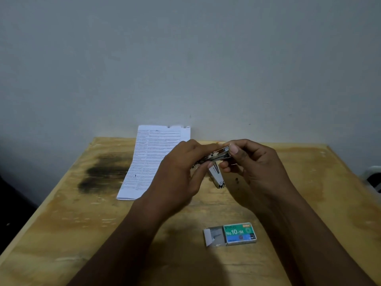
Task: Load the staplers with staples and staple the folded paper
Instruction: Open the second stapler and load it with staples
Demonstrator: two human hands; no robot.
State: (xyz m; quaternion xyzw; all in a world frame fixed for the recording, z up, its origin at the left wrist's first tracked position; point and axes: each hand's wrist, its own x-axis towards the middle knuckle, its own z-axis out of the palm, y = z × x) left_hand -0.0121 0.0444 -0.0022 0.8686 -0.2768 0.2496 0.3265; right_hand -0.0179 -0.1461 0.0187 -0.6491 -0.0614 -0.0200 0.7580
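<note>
A small metal stapler point(216, 156) is held above the table between both hands. My left hand point(177, 174) grips its left end, and my right hand point(253, 164) pinches its right end with thumb and fingers. The stapler's lower arm point(216, 178) hangs open toward the table. A folded printed paper point(152, 159) lies at the back left, leaning against the wall. A green and blue staple box point(239, 233) marked No.10-1M lies near me, its tray slid out on the left.
The wooden table point(82, 223) has a dark stain point(105, 172) on the left. A grey wall stands right behind the table. A white and black object point(374, 178) shows at the right edge.
</note>
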